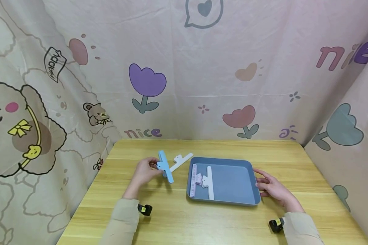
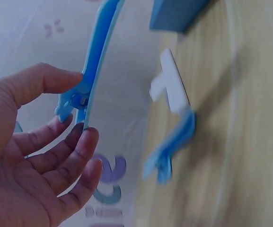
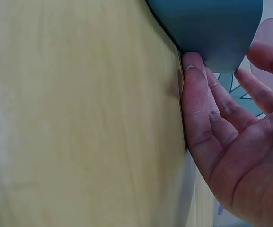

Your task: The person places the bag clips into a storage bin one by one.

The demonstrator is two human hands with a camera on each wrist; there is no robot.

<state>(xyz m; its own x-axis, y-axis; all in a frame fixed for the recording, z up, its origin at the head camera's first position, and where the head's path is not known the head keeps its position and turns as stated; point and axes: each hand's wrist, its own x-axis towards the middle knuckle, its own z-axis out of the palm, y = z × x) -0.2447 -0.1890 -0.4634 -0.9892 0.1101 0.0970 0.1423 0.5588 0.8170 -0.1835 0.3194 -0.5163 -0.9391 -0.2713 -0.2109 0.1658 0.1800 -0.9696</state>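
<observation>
My left hand (image 1: 146, 171) pinches a blue bag clip (image 1: 165, 166) between thumb and fingers, held above the table with its long bar tilted. Below it on the table lie a white bag clip (image 2: 174, 85) and a second blue bag clip (image 2: 171, 146), the latter mostly hidden in the head view. My right hand (image 1: 274, 188) rests against the right side of a blue-grey tray (image 1: 233, 182), fingertips touching the outer wall. Inside the tray, at its left end, a pinkish-purple patterned bag clip (image 1: 193, 180) lies beside a white bag clip (image 1: 210, 183).
A light wooden table (image 1: 178, 221) carries everything. Printed cloth (image 1: 190, 68) hangs behind the table and along both sides. Each wrist wears a small black camera, such as the one on the left (image 1: 145, 210).
</observation>
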